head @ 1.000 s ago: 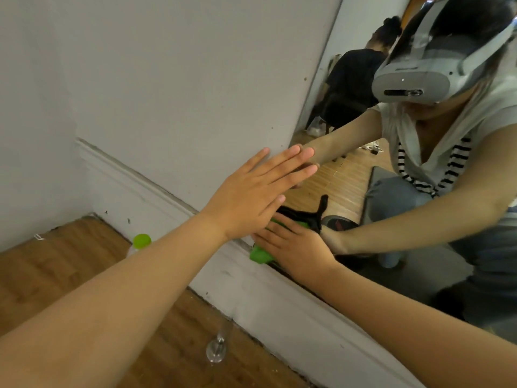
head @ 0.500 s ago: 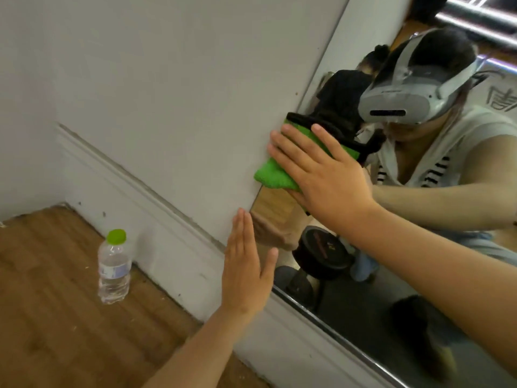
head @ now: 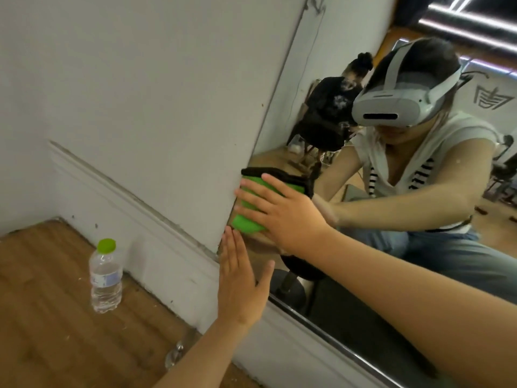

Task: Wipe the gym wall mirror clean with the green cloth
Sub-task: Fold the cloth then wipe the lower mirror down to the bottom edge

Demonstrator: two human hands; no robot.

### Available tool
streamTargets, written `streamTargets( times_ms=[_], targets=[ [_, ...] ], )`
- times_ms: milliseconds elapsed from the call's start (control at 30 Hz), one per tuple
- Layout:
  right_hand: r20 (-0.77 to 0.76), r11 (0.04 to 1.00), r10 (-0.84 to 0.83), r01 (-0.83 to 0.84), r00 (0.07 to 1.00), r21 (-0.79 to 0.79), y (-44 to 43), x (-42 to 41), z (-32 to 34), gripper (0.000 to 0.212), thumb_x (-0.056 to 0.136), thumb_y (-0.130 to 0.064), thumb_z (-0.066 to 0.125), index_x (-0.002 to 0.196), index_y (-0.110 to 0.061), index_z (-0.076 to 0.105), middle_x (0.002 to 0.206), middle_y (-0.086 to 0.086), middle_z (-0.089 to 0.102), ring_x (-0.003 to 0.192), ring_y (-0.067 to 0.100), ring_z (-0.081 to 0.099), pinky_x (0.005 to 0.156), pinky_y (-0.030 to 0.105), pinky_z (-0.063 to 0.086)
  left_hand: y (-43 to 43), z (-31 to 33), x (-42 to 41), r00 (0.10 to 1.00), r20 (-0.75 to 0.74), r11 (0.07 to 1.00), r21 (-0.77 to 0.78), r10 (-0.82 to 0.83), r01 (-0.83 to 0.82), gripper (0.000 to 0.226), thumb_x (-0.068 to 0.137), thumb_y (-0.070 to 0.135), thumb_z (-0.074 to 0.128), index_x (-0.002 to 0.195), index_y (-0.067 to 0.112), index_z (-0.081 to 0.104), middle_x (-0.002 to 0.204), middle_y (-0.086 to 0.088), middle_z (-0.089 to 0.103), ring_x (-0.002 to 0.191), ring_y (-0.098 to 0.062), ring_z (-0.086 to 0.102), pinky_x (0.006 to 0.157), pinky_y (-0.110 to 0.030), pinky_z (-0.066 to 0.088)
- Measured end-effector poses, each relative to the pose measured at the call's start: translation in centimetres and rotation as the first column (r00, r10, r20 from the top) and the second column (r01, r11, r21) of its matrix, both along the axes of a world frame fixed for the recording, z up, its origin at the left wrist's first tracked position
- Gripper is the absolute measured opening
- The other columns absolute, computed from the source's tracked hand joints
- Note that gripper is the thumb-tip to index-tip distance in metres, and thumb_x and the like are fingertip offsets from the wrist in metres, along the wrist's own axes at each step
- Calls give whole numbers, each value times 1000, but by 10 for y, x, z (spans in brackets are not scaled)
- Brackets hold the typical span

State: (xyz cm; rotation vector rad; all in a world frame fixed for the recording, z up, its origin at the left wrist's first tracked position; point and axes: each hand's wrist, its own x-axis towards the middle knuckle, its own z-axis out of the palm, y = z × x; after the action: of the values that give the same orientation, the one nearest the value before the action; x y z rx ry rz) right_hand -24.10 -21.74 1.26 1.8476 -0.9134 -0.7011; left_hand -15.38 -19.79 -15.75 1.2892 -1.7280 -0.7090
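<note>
The wall mirror (head: 349, 312) fills the right of the head view, its left edge running down to the skirting. A folded green cloth (head: 249, 211) with a black trim lies flat against the glass near that lower left corner. My right hand (head: 282, 211) presses on the cloth with straight, spread fingers. Below it, my left hand (head: 240, 281) rests flat on the mirror's bottom left corner, fingers straight and pointing up, its fingertips just under the cloth.
A clear water bottle (head: 105, 278) with a green cap stands on the wooden floor by the white skirting board (head: 134, 219). A small metal floor fitting (head: 174, 357) sits near my left forearm. The mirror reflects a person in a headset and a dumbbell.
My right hand has slid the cloth down the mirror's left edge from its higher spot half a second ago. My left hand dropped from the wall to the mirror's bottom corner a second ago.
</note>
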Motion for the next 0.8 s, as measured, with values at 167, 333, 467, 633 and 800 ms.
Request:
streamTargets(
  times_ms=[167,333,467,633,800],
  targets=[
    [181,957,200,-153,963,-247,23,-41,47,60,91,-38,56,148,-23,45,158,6,36,148,22,25,121,43,1,8,7,-8,1000,-12,1000,-7,9,-9,100,78,86,6,144,24,-37,148,14,-50,141,-1,-38,121,-25,-9],
    [277,918,236,-119,931,-379,31,-47,60,54,98,-37,37,150,-23,44,158,7,36,148,26,31,121,44,7,22,43,-32,998,30,973,-229,49,-41,89,91,73,15,155,22,-22,161,9,-34,149,-5,-27,119,-27,-12],
    [289,946,216,-127,933,-299,77,-94,38,64,91,-37,56,151,-24,40,161,6,25,150,22,18,122,42,-1,27,61,-39,999,15,972,-232,40,-36,92,89,76,19,153,25,-23,157,13,-38,148,-5,-29,122,-31,-3],
    [471,929,220,-36,854,-368,109,-117,36,56,97,-35,44,151,-20,42,161,6,32,150,21,20,123,41,2,48,79,-41,994,-106,997,-72,-25,17,97,83,70,28,160,25,-12,163,14,-26,153,-7,-15,120,-31,4],
    [722,958,229,-19,652,-287,136,-118,29,54,98,-37,36,147,-19,49,157,5,40,148,21,30,122,38,10,93,111,-56,928,-354,990,21,-120,136,69,96,52,38,158,25,25,167,12,8,150,0,10,117,-21,13]
  ],
)
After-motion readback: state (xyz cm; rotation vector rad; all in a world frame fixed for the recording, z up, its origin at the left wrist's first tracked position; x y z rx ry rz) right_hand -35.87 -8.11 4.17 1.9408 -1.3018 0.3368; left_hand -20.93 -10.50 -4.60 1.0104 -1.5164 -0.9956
